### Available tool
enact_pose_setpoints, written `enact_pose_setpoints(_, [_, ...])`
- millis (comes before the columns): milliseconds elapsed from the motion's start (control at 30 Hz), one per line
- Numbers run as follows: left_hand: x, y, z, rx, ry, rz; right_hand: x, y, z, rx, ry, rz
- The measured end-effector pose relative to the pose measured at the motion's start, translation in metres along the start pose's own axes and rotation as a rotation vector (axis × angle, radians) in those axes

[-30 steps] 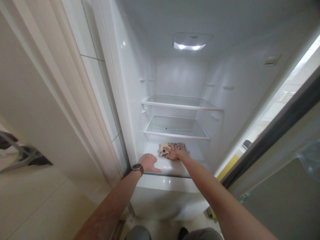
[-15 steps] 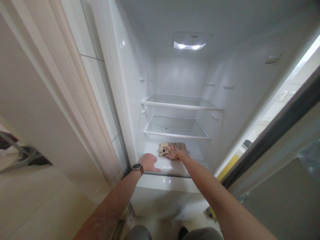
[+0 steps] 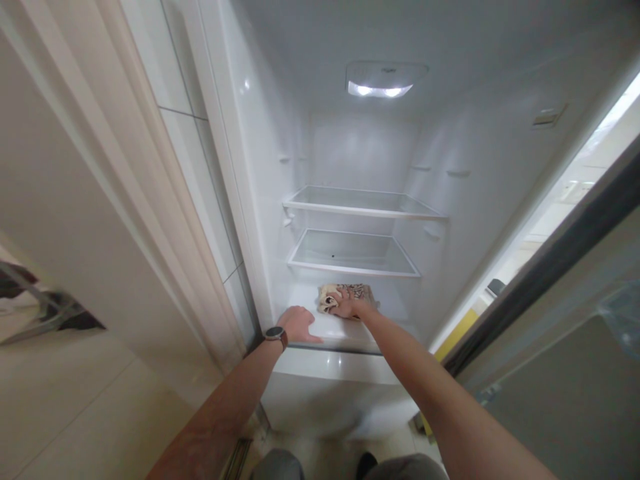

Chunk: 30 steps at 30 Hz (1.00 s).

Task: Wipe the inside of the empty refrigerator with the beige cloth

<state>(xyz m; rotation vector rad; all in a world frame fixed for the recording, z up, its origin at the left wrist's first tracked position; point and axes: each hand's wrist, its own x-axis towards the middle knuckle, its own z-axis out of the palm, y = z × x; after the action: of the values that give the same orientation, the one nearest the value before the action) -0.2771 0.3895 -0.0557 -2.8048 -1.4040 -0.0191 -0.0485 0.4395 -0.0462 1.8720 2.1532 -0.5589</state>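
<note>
We see our 2 hands apart in the open fridge (image 3: 365, 147): right hand (image 3: 346, 307) lies with fingers spread on the bunched patterned cloth (image 3: 361, 291), which is on the fridge floor (image 3: 335, 327) below 2 clear shelves (image 3: 353, 253), can't tell if it grips or only presses. Left hand (image 3: 299, 325), watch (image 3: 274, 333) at the wrist, holds nothing we can see, thumb away from fingers, at the floor's front left, near the cloth. Lamp (image 3: 380, 89) lit above.

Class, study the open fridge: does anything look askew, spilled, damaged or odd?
One small dark spot shows at the lower shelf, odd amid all that white; dirt or hole, I cannot tell. Nothing looks spilled.
</note>
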Motion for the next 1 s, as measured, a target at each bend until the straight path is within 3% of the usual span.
enact_pose_setpoints(1000, [0.0006, -0.0018, 0.0042, -0.018, 0.01, -0.014, 0.0007, -0.002, -0.0015, 0.053, -0.008, 0.0])
